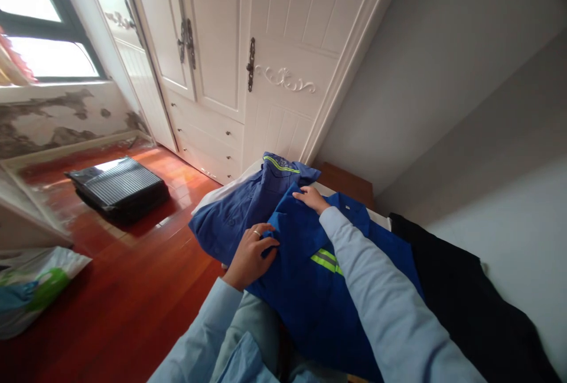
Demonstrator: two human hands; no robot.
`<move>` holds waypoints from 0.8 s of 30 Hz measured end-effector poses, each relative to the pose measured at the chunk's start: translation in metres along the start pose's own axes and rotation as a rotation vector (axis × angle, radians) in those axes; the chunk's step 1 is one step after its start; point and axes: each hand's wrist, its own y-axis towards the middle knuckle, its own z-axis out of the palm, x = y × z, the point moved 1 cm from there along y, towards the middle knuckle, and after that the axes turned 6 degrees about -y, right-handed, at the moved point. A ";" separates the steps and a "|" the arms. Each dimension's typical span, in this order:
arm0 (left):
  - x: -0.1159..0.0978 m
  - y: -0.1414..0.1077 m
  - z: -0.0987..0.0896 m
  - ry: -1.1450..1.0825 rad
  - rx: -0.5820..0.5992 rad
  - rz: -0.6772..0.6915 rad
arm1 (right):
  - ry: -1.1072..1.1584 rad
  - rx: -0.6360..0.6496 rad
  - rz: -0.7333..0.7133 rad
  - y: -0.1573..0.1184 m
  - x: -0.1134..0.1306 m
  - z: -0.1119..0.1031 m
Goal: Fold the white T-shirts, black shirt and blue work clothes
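A bright blue work jacket (301, 276) with a yellow-green and grey reflective stripe lies spread out in front of me. My left hand (253, 253), with a ring on one finger, pinches the jacket's left edge between thumb and fingers. Farther up, my right hand (310, 198) grips the same cloth near its far edge. Just beyond both hands rests a folded, duller blue garment (241, 205) with a reflective strip at its top. Part of the bright jacket is covered by my right sleeve.
Black cloth (460, 288) lies to the right beside the grey wall. A white wardrobe (217, 34) stands ahead. On the red wooden floor (133, 288) at left are a dark plastic-wrapped stack (121, 185) and a plastic bag (39, 288).
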 end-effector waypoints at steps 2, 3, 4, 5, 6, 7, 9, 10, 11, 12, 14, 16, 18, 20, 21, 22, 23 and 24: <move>0.003 -0.008 0.003 0.012 0.045 0.012 | 0.003 0.010 -0.022 0.014 0.002 -0.001; 0.004 -0.009 0.004 0.023 0.067 0.009 | -0.008 -0.001 -0.026 0.020 0.003 -0.002; 0.004 -0.010 0.004 0.037 0.086 0.000 | -0.026 -0.015 -0.026 0.024 0.002 -0.003; 0.004 -0.010 0.003 0.052 0.103 -0.017 | -0.052 -0.029 -0.021 0.027 0.001 -0.004; 0.004 -0.010 0.002 0.064 0.120 -0.036 | -0.084 -0.042 -0.014 0.029 -0.001 -0.004; 0.004 -0.010 0.001 0.071 0.135 -0.057 | -0.120 -0.054 -0.008 0.029 -0.003 -0.004; 0.002 -0.008 -0.001 0.069 0.157 -0.098 | -0.182 -0.082 -0.018 0.025 -0.005 -0.002; 0.000 -0.007 -0.002 0.066 0.163 -0.110 | -0.204 -0.101 -0.039 0.020 -0.005 0.000; -0.001 -0.007 -0.002 0.065 0.166 -0.119 | -0.220 -0.122 -0.073 0.015 -0.003 0.003; -0.001 -0.005 -0.001 0.068 0.165 -0.125 | -0.230 -0.141 -0.115 0.009 -0.001 0.007; -0.002 -0.002 0.002 0.085 0.146 -0.139 | -0.239 -0.165 -0.206 -0.003 0.006 0.018; -0.002 0.001 0.008 0.119 0.120 -0.161 | -0.263 -0.145 -0.291 -0.015 0.011 0.030; -0.002 0.003 0.015 0.165 0.109 -0.181 | -0.325 -0.097 -0.349 -0.024 0.011 0.042; -0.002 0.002 0.024 0.220 0.116 -0.186 | -0.395 -0.063 -0.372 -0.029 0.009 0.049; -0.001 0.000 0.028 0.246 0.117 -0.182 | -0.419 -0.056 -0.373 -0.031 0.008 0.051; -0.001 -0.002 0.031 0.271 0.114 -0.175 | -0.432 -0.055 -0.373 -0.032 0.008 0.052; 0.000 -0.005 0.035 0.292 0.105 -0.168 | -0.443 -0.055 -0.373 -0.032 0.008 0.052; 0.001 -0.008 0.037 0.311 0.091 -0.159 | -0.455 -0.054 -0.372 -0.032 0.009 0.051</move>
